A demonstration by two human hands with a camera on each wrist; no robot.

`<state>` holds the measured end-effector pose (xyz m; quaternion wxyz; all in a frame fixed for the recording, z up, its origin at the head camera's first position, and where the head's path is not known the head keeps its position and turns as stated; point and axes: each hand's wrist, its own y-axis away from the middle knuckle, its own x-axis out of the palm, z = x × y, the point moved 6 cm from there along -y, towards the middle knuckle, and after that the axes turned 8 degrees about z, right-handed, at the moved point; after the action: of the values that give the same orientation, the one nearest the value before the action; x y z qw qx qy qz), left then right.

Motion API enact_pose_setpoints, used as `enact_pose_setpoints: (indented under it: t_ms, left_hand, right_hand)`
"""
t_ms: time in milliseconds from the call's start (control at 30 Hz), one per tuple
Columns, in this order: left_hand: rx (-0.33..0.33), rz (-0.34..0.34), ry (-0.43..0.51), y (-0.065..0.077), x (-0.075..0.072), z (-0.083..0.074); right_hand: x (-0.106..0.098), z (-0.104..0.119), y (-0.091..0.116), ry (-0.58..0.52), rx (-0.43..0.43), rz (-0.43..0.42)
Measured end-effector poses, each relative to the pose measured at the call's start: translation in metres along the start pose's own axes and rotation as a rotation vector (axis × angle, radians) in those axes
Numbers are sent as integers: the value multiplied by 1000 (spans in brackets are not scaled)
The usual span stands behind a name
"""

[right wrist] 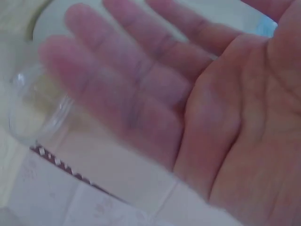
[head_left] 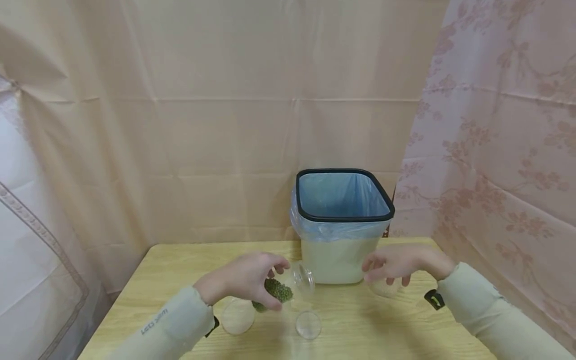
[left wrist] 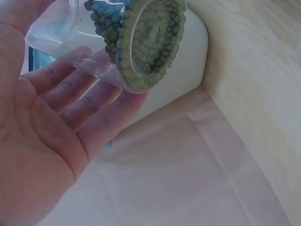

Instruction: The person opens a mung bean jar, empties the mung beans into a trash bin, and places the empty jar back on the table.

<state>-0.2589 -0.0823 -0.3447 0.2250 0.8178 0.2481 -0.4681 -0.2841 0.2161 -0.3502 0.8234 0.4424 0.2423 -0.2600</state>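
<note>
My left hand [head_left: 249, 277] grips a clear plastic cup [head_left: 303, 277] between thumb and fingers. Green beans, which look like mung beans [left wrist: 155, 42], lie gathered at the cup's base. The cup is tipped over sideways, its mouth toward the right in the head view. On the right side, my right hand [head_left: 400, 262] hovers above the table with fingers loosely bent and nothing in its palm. Just below its fingertips is another clear round container [head_left: 384, 288], which shows beyond the fingers in the right wrist view.
A white bin [head_left: 342, 260] with a black rim and blue liner bag stands at the table's back, between and behind the hands. Two clear round pieces, a larger disc [head_left: 238, 316] and a smaller one [head_left: 308, 325], lie on the wooden table [head_left: 180, 260]. Curtains hang behind.
</note>
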Motion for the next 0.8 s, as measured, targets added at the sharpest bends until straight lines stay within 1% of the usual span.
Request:
enact_pose_setpoints:
  t_ms: [167,267,367,500,667,800]
  left_hand:
    - [19,-8,-27,-2,-6,-3]
    - [26,-11,-34,-4,-10,-6]
    - [28,-14,-31,-4,-13,-8]
    - [37,-18,-44,-4,-18,-11]
    - [69,-38,-87,-5,-27,-15]
    - [73,-47,-102,-6,-34,-18]
  right_hand:
    - [-22,-11,13,47,120,-87]
    - [-36,-16,22,21,140,-152]
    - [-49,-18,28,-6,107,-218]
    - [-64,-21,31,-60,55,-278]
    - [-84,-23,36,-164,1,-366]
    - [-98,-22,38,-232,-39,-450]
